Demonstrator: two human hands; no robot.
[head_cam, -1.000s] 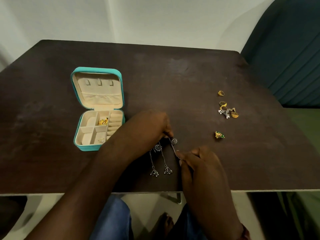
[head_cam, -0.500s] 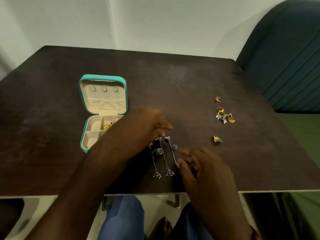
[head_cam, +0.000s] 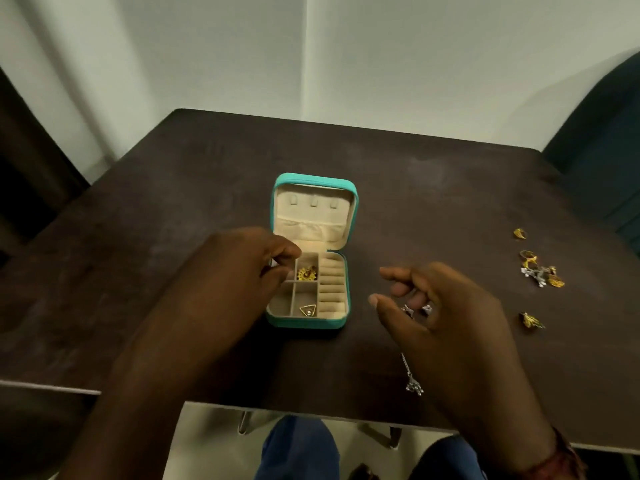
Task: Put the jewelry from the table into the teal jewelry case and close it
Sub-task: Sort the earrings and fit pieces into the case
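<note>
The teal jewelry case lies open at the middle of the dark table, lid tipped back. A gold piece sits in an upper compartment and a gold triangle in a lower one. My left hand hovers over the case's left side and pinches a small silvery piece, mostly hidden by my fingers. My right hand hangs to the right of the case with fingers loosely curled above the silver dangling earrings, which lie on the table partly under it.
Gold rings and a silver piece are clustered at the table's right side, with one gold ring behind them and a gold-green piece in front. A dark teal chair stands at the right. The table's near edge runs just below my wrists.
My left hand has moved from the silver earrings to the case, carrying a small silvery piece. My right hand has let its fingers loosen above the earrings. The view has swung left.
</note>
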